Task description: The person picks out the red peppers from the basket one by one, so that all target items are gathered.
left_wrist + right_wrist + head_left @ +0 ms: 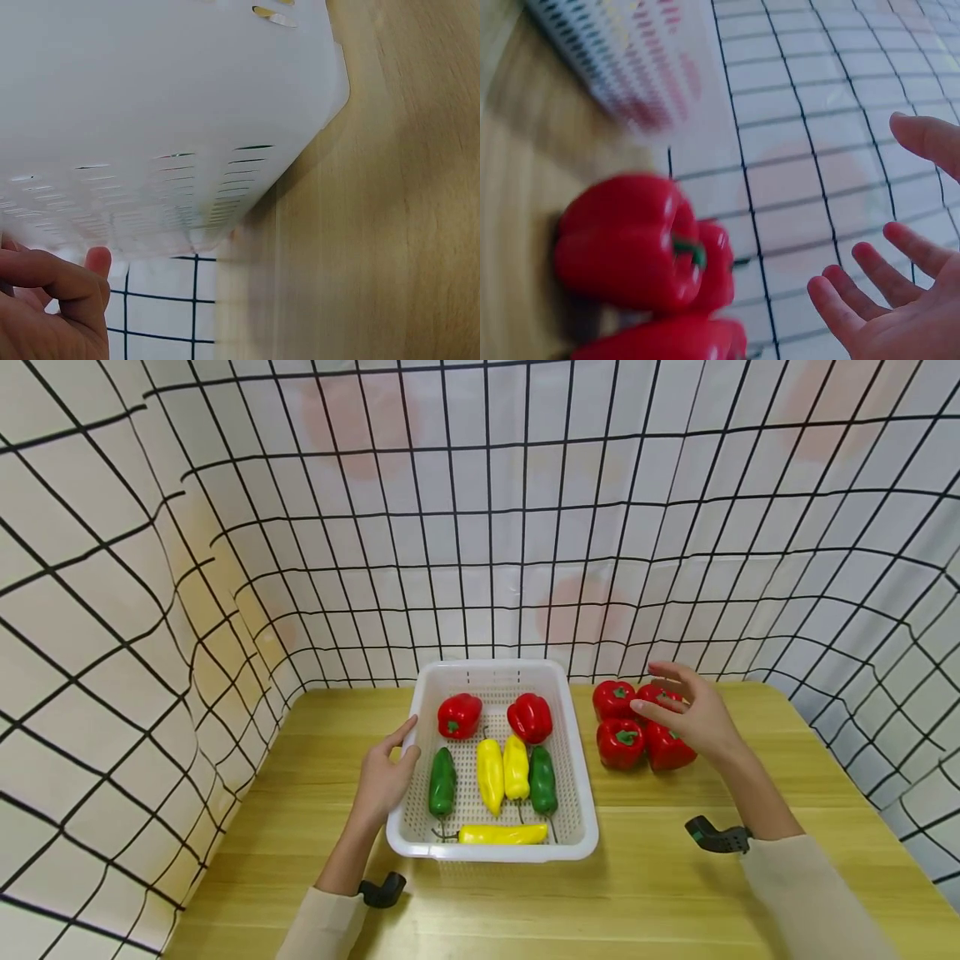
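Note:
A white perforated plastic basket (492, 852) stands on the wooden table. Inside lie two red bell peppers (460, 716), two long green peppers (442, 782) and three long yellow peppers (491, 775). At the basket's left rim, my left hand (385, 778) grips the edge, its fingers bent in the left wrist view. To the right of the basket, several more red bell peppers (620, 743) sit clustered. Above that cluster hovers my right hand (696, 714), fingers spread and holding nothing. In the right wrist view its fingers are apart from the red peppers (622, 244).
Black-and-white grid cloth (465, 535) hangs behind the table (645, 877) and along both sides. A dark wrist strap mount (716, 835) sits on the right wrist, and another mount (384, 891) on the left.

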Available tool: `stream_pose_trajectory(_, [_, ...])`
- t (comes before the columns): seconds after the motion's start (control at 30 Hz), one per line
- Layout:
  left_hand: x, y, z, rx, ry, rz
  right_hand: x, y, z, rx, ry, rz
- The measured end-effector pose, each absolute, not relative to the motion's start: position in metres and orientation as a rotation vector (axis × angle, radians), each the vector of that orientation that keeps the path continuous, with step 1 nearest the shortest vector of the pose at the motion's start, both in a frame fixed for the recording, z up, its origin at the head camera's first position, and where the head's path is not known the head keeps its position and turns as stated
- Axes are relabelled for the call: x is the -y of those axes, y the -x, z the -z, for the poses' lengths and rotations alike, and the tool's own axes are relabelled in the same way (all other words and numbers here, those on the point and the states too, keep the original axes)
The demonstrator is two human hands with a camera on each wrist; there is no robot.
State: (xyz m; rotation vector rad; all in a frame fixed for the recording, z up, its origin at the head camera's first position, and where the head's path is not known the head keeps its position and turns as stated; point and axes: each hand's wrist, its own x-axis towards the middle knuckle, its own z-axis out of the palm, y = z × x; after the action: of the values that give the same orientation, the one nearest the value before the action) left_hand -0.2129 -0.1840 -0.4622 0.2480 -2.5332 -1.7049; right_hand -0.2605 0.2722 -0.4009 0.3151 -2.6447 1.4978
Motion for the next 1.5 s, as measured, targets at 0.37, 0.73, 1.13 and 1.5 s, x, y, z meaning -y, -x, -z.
stream_pose_trajectory(0.37, [0.184,0.214,0.464,2.528,-0.251,1.710,-0.211,0.282,0.387,2.655,-0.423,-1.613])
stream_pose_trajectory(0.73, [0.184,0.213,0.464,2.528,-0.237,1.718,-0.161,0.299,0.388,2.665,-0.499,-1.681])
stream_pose_trajectory(1.13, [0.184,0.215,0.467,2.518,-0.231,1.702,-0.125,0.313,0.393,2.756,-0.509,-1.653])
stream_pose_trajectory(1.5, [0.184,0.214,0.464,2.525,-0.254,1.707,-0.111,0.324,0.408,2.938,-0.452,-1.541])
